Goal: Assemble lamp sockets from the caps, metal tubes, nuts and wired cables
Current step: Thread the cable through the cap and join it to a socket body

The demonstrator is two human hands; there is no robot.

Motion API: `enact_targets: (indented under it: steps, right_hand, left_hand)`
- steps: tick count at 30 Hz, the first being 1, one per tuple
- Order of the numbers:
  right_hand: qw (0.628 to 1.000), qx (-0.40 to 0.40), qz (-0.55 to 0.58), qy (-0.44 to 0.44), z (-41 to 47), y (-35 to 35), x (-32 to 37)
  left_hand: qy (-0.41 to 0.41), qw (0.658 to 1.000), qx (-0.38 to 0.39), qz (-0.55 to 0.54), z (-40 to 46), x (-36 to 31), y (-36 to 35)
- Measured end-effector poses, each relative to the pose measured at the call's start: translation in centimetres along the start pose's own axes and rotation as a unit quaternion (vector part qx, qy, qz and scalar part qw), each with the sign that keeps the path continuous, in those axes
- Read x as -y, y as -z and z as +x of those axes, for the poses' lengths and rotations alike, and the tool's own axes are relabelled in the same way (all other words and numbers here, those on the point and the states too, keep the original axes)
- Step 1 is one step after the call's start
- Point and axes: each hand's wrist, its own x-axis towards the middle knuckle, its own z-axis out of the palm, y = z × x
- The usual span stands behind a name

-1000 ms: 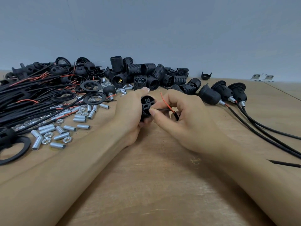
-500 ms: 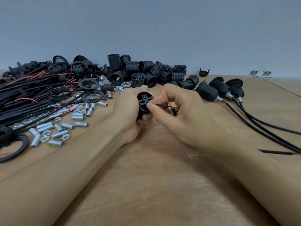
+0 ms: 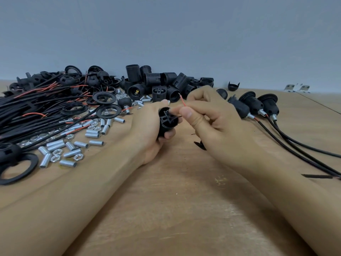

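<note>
I hold the socket body [image 3: 167, 122] in my left hand [image 3: 147, 126], fingers wrapped round its barrel, terminal end facing me, just above the desk [image 3: 175, 200]. My right hand [image 3: 217, 122] pinches the red wire [image 3: 183, 103] between thumb and forefinger, close beside the terminal block; the wire's bare tip points up and away.

Handling notes, as I judge them:
- Socket body: light, rigid moulded plastic, ribbed on the barrel. The ribs should give good purchase; grip the barrel, not the terminal end, so the slots stay accessible.
- Red wire: thin, limp, easily kinked. Pinch it near the stripped end; held further back, the tip will likely wander off the slot.
- A black wire [image 3: 177, 118] appears to meet the terminal block already; whether it is seated I cannot tell.

Three finished sockets [image 3: 252, 106] lie to the right with their cables trailing. Metal tubes [image 3: 71, 153] and nuts [image 3: 55, 158] lie left, beside the cable bundle [image 3: 36, 108].
</note>
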Motion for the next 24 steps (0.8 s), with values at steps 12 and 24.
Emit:
enact_targets:
  steps: [12, 24]
  right_hand:
    - [0.996, -0.082, 0.014, 0.025, -0.3, -1.0, -0.3]
    - [0.996, -0.020, 0.041, -0.079, 0.0, -0.1, 0.8]
  left_hand:
    - [0.001, 1.000, -0.007, 0.017, 0.0, 0.3, -0.1]
    - [-0.009, 0.999, -0.052, 0.011, 0.0, 0.3, -0.3]
